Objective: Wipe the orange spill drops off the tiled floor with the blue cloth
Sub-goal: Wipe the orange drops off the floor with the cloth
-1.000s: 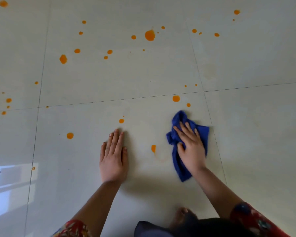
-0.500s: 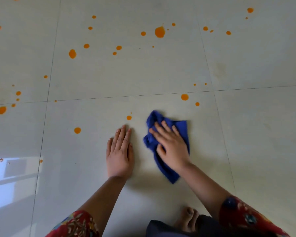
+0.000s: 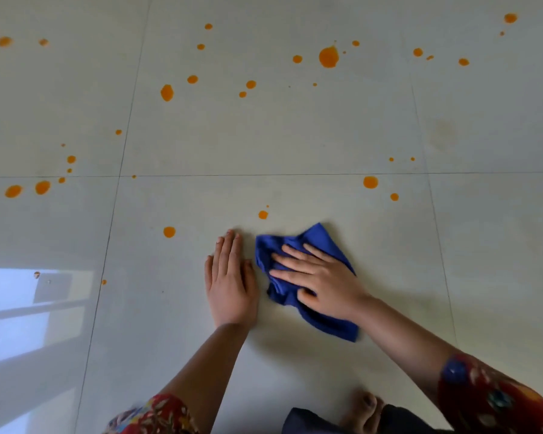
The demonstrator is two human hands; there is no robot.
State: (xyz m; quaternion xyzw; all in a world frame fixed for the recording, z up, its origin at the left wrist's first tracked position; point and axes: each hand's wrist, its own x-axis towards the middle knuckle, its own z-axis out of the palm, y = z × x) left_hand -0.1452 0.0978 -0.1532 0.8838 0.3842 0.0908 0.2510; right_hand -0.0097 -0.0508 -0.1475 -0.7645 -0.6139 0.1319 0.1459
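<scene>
Pale tiled floor [image 3: 295, 136], orange drops [image 3: 328, 57] scattered everywhere — right hand [image 3: 323, 281] presses flat, fingers spread, on the crumpled blue cloth [image 3: 314, 239], just beside the left hand [image 3: 231, 285] — released, palm down on the tile.

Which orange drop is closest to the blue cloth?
The small drop just beyond the blue cloth, with a tiny speck beside it; every other drop lies farther off.

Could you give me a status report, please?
Right hand flat on blue cloth, left hand flat on tiled floor. Nearest orange drop just beyond cloth; many more ahead. Nothing in the way.
</scene>
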